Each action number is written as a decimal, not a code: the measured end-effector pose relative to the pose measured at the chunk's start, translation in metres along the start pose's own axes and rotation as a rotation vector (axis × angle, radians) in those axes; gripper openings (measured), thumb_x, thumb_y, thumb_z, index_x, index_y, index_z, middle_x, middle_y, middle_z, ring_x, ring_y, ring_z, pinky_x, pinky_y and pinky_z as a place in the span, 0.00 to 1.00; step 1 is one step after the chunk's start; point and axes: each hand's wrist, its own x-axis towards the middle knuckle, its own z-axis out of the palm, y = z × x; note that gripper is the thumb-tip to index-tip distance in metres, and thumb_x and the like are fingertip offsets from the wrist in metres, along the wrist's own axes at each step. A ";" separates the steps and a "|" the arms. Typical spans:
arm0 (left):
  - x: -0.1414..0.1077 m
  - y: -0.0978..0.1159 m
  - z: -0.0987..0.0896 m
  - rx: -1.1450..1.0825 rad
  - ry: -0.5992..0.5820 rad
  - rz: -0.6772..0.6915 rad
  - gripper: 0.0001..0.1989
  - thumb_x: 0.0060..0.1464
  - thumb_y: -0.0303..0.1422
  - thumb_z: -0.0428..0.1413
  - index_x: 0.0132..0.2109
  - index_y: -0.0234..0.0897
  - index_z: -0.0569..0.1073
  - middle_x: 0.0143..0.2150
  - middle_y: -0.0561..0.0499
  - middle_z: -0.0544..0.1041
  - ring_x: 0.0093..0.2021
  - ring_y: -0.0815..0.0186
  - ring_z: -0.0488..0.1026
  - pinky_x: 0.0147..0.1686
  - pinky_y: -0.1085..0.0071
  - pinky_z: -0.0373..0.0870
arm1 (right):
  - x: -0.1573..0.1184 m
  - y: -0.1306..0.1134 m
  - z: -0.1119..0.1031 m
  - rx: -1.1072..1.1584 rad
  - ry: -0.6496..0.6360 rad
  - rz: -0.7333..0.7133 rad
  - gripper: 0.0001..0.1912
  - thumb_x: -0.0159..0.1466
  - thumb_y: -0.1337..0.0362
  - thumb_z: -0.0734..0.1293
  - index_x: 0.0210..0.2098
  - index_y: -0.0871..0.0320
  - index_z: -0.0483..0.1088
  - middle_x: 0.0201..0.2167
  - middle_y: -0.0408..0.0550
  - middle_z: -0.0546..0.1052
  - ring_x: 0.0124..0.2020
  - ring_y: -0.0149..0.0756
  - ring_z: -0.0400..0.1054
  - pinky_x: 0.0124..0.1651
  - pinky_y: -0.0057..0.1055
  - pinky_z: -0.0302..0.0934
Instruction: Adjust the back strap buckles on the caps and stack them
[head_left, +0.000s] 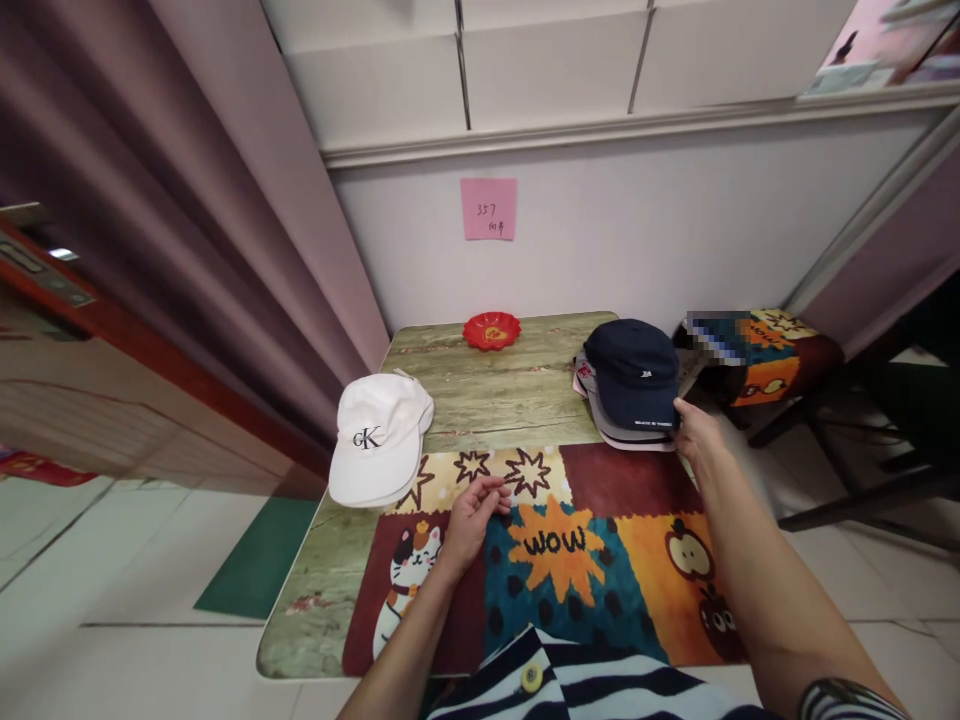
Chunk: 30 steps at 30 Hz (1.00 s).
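Observation:
On the right side of the table, a navy cap (634, 370) sits on top of a stack of other caps, with grey and pale brims (611, 432) showing beneath it. My right hand (697, 432) is at the stack's right edge, fingers closed at the side of the brims; its fingertips are partly hidden. Over the patterned mat (600, 480) hovers my left hand (480, 510), holding nothing, its fingers loosely curled and somewhat apart. To its left lies a white cap (382, 440) with "CK" lettering, seemingly with another brim under it.
A red scalloped dish (492, 330) stands at the table's back edge, below a pink note (489, 209) on the wall. Right of the table is a stool (795, 355) with a patterned cover. A purple curtain (247, 200) hangs at the left.

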 end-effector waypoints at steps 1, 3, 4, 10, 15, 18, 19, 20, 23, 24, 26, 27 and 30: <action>0.000 0.000 0.000 0.006 -0.001 0.002 0.16 0.58 0.42 0.61 0.48 0.35 0.76 0.41 0.45 0.81 0.36 0.66 0.77 0.42 0.67 0.75 | 0.000 0.002 -0.004 -0.055 0.032 0.008 0.14 0.56 0.63 0.71 0.41 0.63 0.76 0.32 0.52 0.81 0.37 0.45 0.77 0.43 0.47 0.74; 0.000 0.000 0.000 0.014 0.003 0.004 0.17 0.57 0.42 0.61 0.47 0.35 0.75 0.41 0.45 0.81 0.36 0.66 0.77 0.42 0.67 0.75 | 0.000 0.000 -0.008 -0.180 0.079 0.005 0.18 0.56 0.60 0.71 0.44 0.62 0.77 0.37 0.54 0.81 0.44 0.49 0.76 0.49 0.49 0.72; 0.000 0.000 0.001 0.016 0.006 0.006 0.17 0.57 0.42 0.61 0.48 0.35 0.75 0.42 0.45 0.81 0.36 0.66 0.77 0.42 0.67 0.75 | 0.001 -0.002 -0.008 -0.231 0.093 -0.005 0.19 0.55 0.60 0.72 0.45 0.62 0.78 0.41 0.56 0.81 0.49 0.51 0.75 0.54 0.51 0.69; -0.001 0.002 0.002 0.017 0.006 0.007 0.17 0.57 0.43 0.61 0.47 0.36 0.76 0.41 0.45 0.81 0.36 0.65 0.78 0.41 0.66 0.75 | -0.015 -0.020 0.015 -0.727 0.057 -0.290 0.45 0.57 0.42 0.70 0.64 0.66 0.66 0.63 0.70 0.69 0.66 0.61 0.61 0.67 0.53 0.53; -0.002 0.003 0.004 0.016 0.012 0.003 0.17 0.56 0.43 0.62 0.47 0.36 0.76 0.41 0.45 0.81 0.35 0.65 0.77 0.42 0.66 0.75 | -0.039 -0.018 0.044 -0.906 0.040 -0.367 0.71 0.44 0.31 0.73 0.72 0.68 0.47 0.67 0.78 0.59 0.67 0.69 0.56 0.66 0.61 0.50; -0.003 0.002 0.004 0.012 0.007 0.003 0.16 0.57 0.43 0.61 0.47 0.36 0.76 0.41 0.45 0.81 0.35 0.65 0.77 0.41 0.67 0.75 | -0.045 -0.008 0.048 -0.997 -0.003 -0.429 0.72 0.45 0.32 0.73 0.73 0.67 0.42 0.69 0.77 0.55 0.70 0.69 0.51 0.67 0.61 0.49; -0.003 0.002 0.004 0.011 0.006 0.001 0.16 0.57 0.43 0.61 0.47 0.36 0.76 0.41 0.45 0.81 0.35 0.65 0.77 0.41 0.67 0.74 | -0.046 -0.004 0.048 -1.018 -0.012 -0.442 0.72 0.45 0.32 0.73 0.73 0.67 0.41 0.70 0.77 0.55 0.70 0.69 0.50 0.66 0.61 0.50; -0.003 0.002 0.004 0.010 0.005 -0.003 0.16 0.57 0.43 0.61 0.47 0.36 0.76 0.41 0.45 0.81 0.35 0.65 0.77 0.41 0.67 0.74 | -0.046 -0.001 0.046 -1.037 -0.017 -0.453 0.72 0.46 0.33 0.73 0.73 0.68 0.41 0.69 0.77 0.55 0.70 0.69 0.50 0.66 0.60 0.51; -0.005 0.003 0.006 0.007 0.005 -0.007 0.16 0.57 0.42 0.61 0.46 0.36 0.76 0.40 0.45 0.80 0.34 0.66 0.77 0.40 0.67 0.75 | -0.046 0.008 0.043 -1.085 -0.011 -0.490 0.72 0.46 0.34 0.74 0.73 0.70 0.41 0.68 0.78 0.57 0.69 0.69 0.52 0.65 0.60 0.52; -0.005 0.003 0.007 0.006 0.005 -0.006 0.16 0.57 0.43 0.61 0.46 0.36 0.76 0.40 0.45 0.80 0.33 0.66 0.77 0.40 0.67 0.75 | -0.046 0.009 0.042 -1.098 -0.009 -0.503 0.72 0.46 0.34 0.74 0.73 0.71 0.41 0.68 0.78 0.58 0.68 0.70 0.53 0.65 0.60 0.53; -0.006 0.002 0.010 -0.003 0.009 -0.007 0.16 0.56 0.43 0.61 0.46 0.36 0.76 0.39 0.46 0.80 0.34 0.65 0.77 0.39 0.67 0.74 | -0.047 0.010 0.042 -1.112 -0.005 -0.517 0.72 0.46 0.35 0.74 0.72 0.72 0.42 0.67 0.79 0.59 0.67 0.70 0.54 0.64 0.60 0.54; -0.006 0.001 0.012 -0.011 0.008 -0.015 0.17 0.56 0.43 0.62 0.46 0.36 0.76 0.39 0.45 0.80 0.34 0.65 0.77 0.38 0.67 0.74 | -0.049 0.009 0.042 -1.113 0.001 -0.522 0.71 0.47 0.35 0.74 0.72 0.72 0.42 0.67 0.80 0.59 0.67 0.70 0.55 0.63 0.60 0.54; -0.002 0.007 0.007 0.003 0.039 0.001 0.17 0.51 0.42 0.65 0.45 0.36 0.77 0.39 0.45 0.80 0.35 0.63 0.76 0.38 0.67 0.73 | -0.062 0.005 0.041 -1.095 0.062 -0.605 0.67 0.50 0.36 0.73 0.72 0.72 0.43 0.67 0.80 0.58 0.68 0.70 0.54 0.65 0.62 0.50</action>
